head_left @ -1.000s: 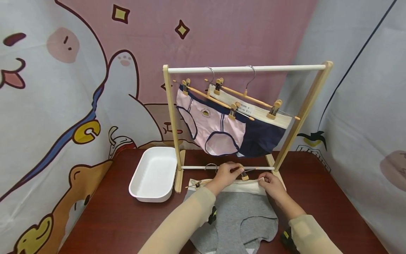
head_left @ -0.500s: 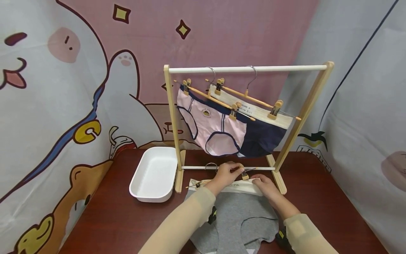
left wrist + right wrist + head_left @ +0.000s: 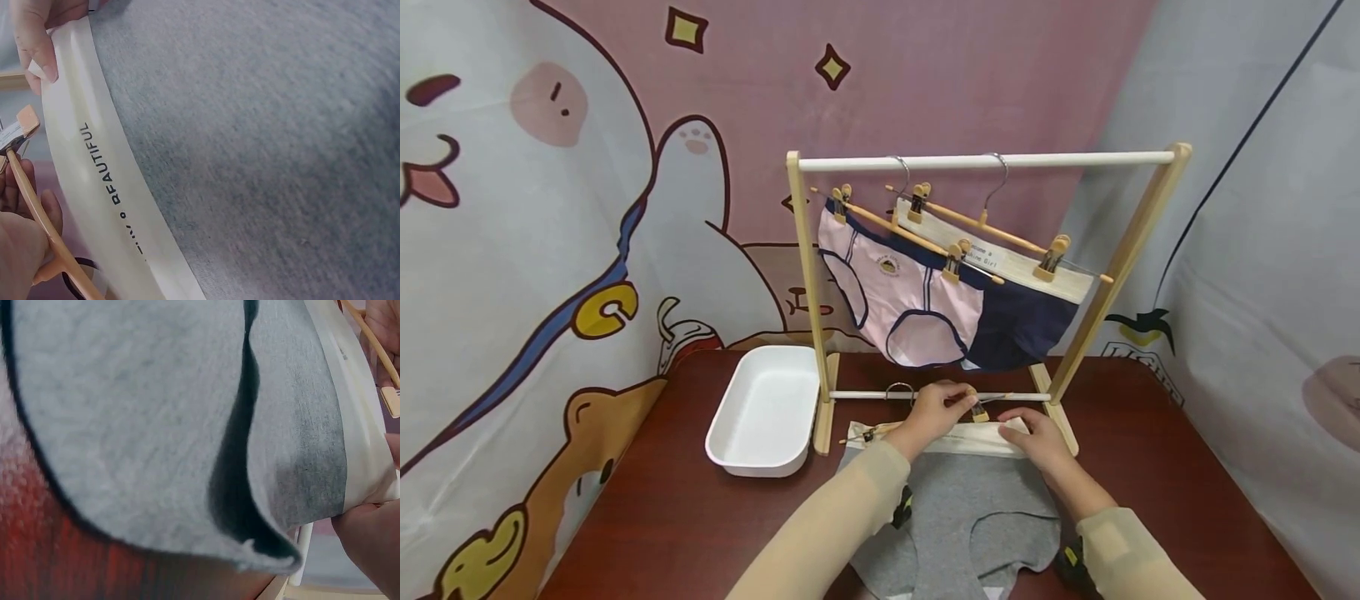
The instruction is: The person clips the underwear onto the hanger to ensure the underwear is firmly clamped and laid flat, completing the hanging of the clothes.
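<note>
Grey underpants (image 3: 943,508) with a cream waistband (image 3: 958,442) lie flat on the table, lettering visible on the band in the left wrist view. A wooden clip hanger (image 3: 45,215) lies along the band's far edge; its left clip (image 3: 868,436) sits at the band's left end. My left hand (image 3: 934,418) pinches the hanger's right clip (image 3: 980,412), which stands just off the fabric in the left wrist view. My right hand (image 3: 1039,440) pinches the waistband near its right corner, thumb on one side, as the right wrist view (image 3: 369,540) shows.
Behind the hands stands a wooden rack (image 3: 1112,283) with a white top rail (image 3: 1075,160). Pink briefs (image 3: 887,292) and navy ones (image 3: 1022,325) hang there on clip hangers. A white tub (image 3: 763,417) stands at the rack's left on the red-brown table (image 3: 647,508).
My right hand has shifted slightly left along the waistband's right end and changed its finger hold. The left hand keeps its place on the clip.
</note>
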`<state>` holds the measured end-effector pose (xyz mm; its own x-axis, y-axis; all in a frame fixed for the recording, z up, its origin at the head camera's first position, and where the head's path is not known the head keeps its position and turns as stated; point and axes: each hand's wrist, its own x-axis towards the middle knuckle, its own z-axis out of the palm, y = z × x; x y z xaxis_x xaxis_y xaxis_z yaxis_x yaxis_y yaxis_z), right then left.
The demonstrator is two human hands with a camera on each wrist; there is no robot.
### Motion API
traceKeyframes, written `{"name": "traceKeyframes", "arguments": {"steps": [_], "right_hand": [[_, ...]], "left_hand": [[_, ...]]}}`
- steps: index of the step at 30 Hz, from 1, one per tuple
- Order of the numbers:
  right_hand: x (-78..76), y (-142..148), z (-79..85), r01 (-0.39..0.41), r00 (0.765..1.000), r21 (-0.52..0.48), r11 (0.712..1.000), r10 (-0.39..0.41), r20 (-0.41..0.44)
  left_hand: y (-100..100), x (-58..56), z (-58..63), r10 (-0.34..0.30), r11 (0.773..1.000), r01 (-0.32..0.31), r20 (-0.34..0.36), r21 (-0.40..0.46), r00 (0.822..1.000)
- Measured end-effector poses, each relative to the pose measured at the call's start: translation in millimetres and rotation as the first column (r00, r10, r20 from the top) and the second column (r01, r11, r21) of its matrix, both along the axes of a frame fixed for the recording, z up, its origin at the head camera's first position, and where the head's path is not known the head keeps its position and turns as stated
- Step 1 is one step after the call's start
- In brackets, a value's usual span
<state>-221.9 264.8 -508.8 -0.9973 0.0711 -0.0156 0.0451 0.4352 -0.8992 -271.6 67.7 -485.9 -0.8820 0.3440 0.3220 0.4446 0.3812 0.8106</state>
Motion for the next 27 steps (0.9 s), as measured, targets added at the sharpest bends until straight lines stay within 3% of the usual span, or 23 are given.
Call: {"name": "traceKeyframes", "arguments": {"steps": [8,18,27], "right_hand": [[0.6,-2.1,2.6,0.024,0.999,-0.001,1.000,-0.024,-0.031],[0.9,-2.6,4.5,-0.072,0.986,0.048,0.996,0.078,-0.149],[1.9,-6.6,5.9,-0.046,0.976,0.061,0.997,0.058,-0.211]], "left_hand": [[1.2,1.0,3.0,-0.021,1.000,0.021,-0.007,-0.015,1.000],[-0.9,3.3,2.2,-0.023,1.000,0.023,-0.013,-0.011,1.000],[-2.6,3.3,1.7,-0.058,0.998,0.058,-0.017,0.015,0.998]]}}
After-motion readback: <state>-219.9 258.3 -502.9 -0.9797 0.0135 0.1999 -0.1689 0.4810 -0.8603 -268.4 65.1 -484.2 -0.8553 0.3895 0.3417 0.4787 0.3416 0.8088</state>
